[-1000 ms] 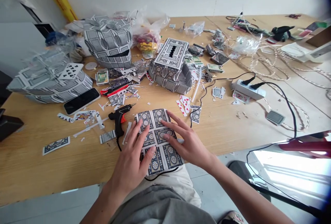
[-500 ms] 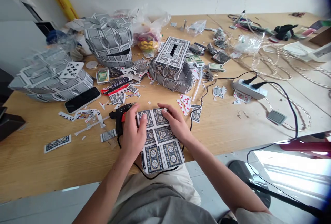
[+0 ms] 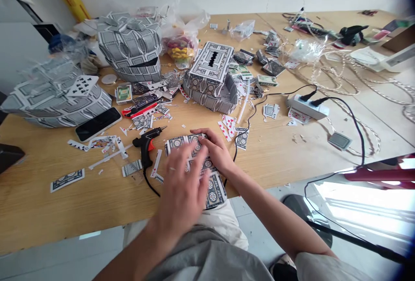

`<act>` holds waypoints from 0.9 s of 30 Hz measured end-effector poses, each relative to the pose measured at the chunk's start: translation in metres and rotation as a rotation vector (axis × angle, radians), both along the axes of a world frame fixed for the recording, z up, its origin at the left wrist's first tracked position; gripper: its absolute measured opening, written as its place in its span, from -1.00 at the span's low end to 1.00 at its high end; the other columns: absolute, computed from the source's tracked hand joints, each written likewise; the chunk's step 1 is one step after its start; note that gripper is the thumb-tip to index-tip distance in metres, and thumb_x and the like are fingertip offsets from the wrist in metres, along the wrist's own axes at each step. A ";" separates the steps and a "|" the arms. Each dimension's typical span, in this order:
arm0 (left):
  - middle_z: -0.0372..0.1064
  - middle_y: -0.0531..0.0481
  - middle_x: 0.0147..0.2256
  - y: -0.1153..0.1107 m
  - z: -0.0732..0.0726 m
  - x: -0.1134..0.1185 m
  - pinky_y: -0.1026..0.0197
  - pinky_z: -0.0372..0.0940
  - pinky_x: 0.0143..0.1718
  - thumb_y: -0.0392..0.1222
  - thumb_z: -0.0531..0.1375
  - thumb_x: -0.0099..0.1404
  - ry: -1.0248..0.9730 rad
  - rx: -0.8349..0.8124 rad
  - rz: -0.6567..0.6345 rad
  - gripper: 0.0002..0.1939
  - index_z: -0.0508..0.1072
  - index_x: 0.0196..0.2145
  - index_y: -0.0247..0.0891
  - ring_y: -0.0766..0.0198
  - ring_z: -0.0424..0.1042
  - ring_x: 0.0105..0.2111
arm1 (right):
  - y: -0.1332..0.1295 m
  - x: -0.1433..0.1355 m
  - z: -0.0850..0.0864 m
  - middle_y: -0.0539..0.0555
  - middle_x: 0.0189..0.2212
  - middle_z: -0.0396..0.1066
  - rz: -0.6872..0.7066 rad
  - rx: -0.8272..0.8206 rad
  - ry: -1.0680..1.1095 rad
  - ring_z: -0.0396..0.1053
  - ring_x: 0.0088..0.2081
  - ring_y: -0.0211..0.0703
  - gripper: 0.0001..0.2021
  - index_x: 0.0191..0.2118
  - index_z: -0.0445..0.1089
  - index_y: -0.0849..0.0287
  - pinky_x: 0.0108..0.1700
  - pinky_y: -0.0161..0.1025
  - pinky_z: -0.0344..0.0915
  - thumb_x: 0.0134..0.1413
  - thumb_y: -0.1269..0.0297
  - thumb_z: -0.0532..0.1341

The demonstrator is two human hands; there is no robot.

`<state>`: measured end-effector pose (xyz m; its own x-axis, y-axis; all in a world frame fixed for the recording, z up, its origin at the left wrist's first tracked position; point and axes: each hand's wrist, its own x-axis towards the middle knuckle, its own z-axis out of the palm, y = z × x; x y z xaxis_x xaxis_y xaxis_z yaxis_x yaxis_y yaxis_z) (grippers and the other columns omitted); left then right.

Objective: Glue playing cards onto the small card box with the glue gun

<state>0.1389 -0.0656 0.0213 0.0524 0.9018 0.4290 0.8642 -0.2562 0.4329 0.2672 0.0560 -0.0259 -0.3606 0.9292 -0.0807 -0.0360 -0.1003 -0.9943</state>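
Held the playing-card panel by its far right corner in the right grip, at the near edge of the table. Spread the left grip wide over it; could not tell if touching. Judged it light, stiffish, probably weak at seams; best taken by opposite edges.

Left grip a blur before the partly hidden card panel

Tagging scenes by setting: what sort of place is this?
Probably a craft workspace: there's a glue gun, playing-card scraps strewn about, and a card-covered panel being handled.
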 end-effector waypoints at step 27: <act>0.50 -0.25 0.25 -0.035 -0.005 0.028 -0.14 0.42 0.37 -0.04 0.41 0.42 0.123 -0.047 -0.242 -0.49 0.52 0.24 -0.24 -0.05 0.48 0.29 | -0.002 -0.001 0.004 0.01 -0.03 0.58 -0.017 -0.064 -0.025 0.42 -0.01 0.01 -0.68 -0.02 0.60 0.03 0.13 -0.08 0.31 0.19 0.04 0.29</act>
